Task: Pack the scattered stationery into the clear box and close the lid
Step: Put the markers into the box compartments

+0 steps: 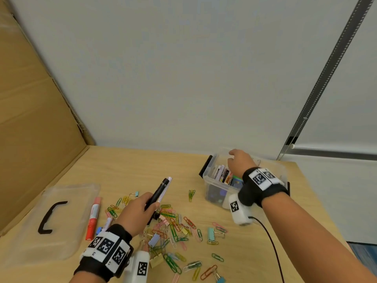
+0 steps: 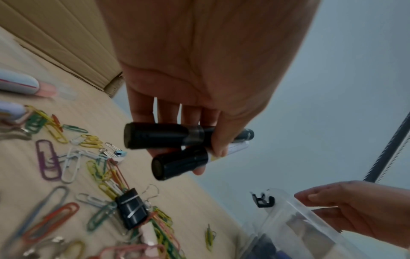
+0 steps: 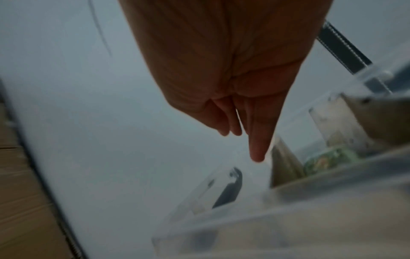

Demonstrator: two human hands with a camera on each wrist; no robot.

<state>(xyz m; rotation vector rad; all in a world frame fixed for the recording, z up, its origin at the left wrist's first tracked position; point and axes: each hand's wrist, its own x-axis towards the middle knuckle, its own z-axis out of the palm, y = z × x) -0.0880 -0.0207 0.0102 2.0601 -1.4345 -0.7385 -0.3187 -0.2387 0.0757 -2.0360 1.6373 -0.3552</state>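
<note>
My left hand (image 1: 137, 211) is clenched round two pens (image 1: 159, 193), a black one and a pale one, raised off the surface (image 1: 126, 164) with their tips pointing up and away toward the box (image 1: 212, 181). In the left wrist view the fingers (image 2: 218, 145) wrap both barrels, the black caps (image 2: 155, 135) toward the camera.

My right hand (image 1: 237, 163) is released, fingers relaxed and holding nothing, hovering over the far rim of the open box; the right wrist view, blurred, shows straight fingers (image 3: 258, 140) pointing down just above the clear wall (image 3: 206, 201). I cannot tell whether they touch it.

The box sits at the right of the surface, well apart from its lid (image 1: 51, 221). Inside stand several small packs (image 1: 223, 175) on edge, with darker items below that are too blurred to name. A black latch (image 1: 205, 165) hangs on its left end.

Below the left hand lies a scatter of coloured paper clips (image 1: 175, 231) and binder clips (image 1: 211, 234); a black binder clip (image 2: 132, 209) shows in the left wrist view. A small green bunch of clips (image 1: 191, 195) lies alone between the pile and the box.

The lid lies flat at the far left, black handle (image 1: 50, 217) up. A red marker (image 1: 93, 218) lies along its right edge, and a pale pen (image 1: 107, 223) sits just beside that.
</note>
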